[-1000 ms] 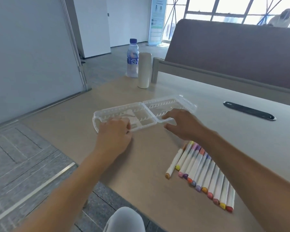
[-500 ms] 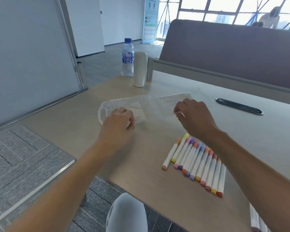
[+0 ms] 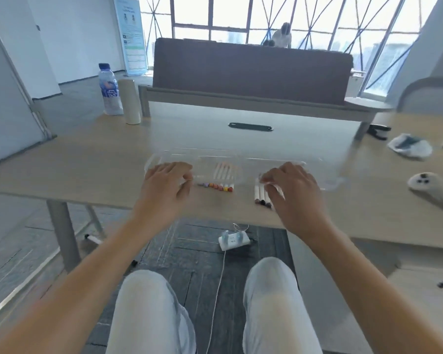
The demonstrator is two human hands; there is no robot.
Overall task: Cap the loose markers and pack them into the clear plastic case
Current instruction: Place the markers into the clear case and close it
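Currently the clear plastic case (image 3: 241, 162) lies opened flat across the near middle of the table (image 3: 87, 162), blurred by motion. It now sits over the far ends of the markers, whereas half a second ago it lay to the left of them. One group of markers (image 3: 219, 185) shows through the case bottom between my hands, its coloured caps lined up at the near edge. A second, smaller group of markers (image 3: 260, 193) lies just beside my right hand (image 3: 290, 190), with dark caps at the near ends.

My left hand (image 3: 165, 186) holds the left half of the case, fingers curled over its near edge. My right hand holds the right half the same way, fingers bent on the rim. Both grips are narrow.

Judgement: the case is being repositioned as the packing station. All visible markers appear capped, so loading into the slots is the likely next step. None is seated yet.

Farther out, a water bottle (image 3: 109, 92) and a cream cylinder (image 3: 130, 102) stand at the far left.
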